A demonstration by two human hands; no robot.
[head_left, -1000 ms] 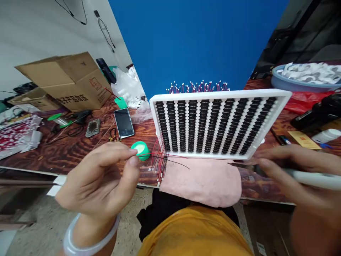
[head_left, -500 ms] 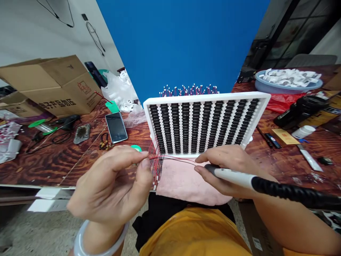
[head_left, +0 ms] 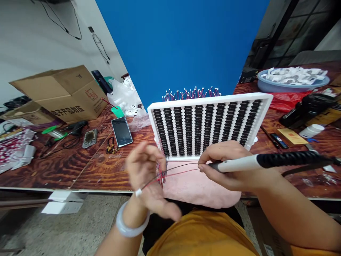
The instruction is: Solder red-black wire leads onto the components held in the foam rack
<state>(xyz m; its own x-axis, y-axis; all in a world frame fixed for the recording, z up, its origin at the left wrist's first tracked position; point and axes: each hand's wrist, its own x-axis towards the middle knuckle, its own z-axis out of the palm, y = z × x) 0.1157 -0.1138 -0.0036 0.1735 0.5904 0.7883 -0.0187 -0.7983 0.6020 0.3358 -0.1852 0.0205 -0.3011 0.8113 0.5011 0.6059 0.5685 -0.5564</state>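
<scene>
My left hand (head_left: pixel 149 185) is open, palm up and a little blurred, its fingers apart. Across its palm lies a red and black wire pair (head_left: pixel 181 165) that ends in a small white connector (head_left: pixel 138 192) near the wrist. The thumb and index finger of my right hand (head_left: pixel 226 163) pinch the other end of the wires. That same hand holds what looks like a soldering iron (head_left: pixel 239 164), with a white handle and black cord; its tip is hidden. Behind the hands leans a white frame (head_left: pixel 210 100) with rows of black coil-like parts, and wires with white connectors along its top and left side.
A pink cloth (head_left: pixel 197 192) lies under the frame. To the left are a phone (head_left: pixel 122 131), a bracelet (head_left: pixel 112 145), a solder spool (head_left: pixel 54 133) and a cardboard box (head_left: pixel 69 96). On the right stand a blue basin (head_left: pixel 290 85) and a white bottle (head_left: pixel 311 130).
My left hand has let go of its pinch on the wires, opened, and turned palm up. The right hand keeps its hold; the soldering iron's cord end has tilted upward.
</scene>
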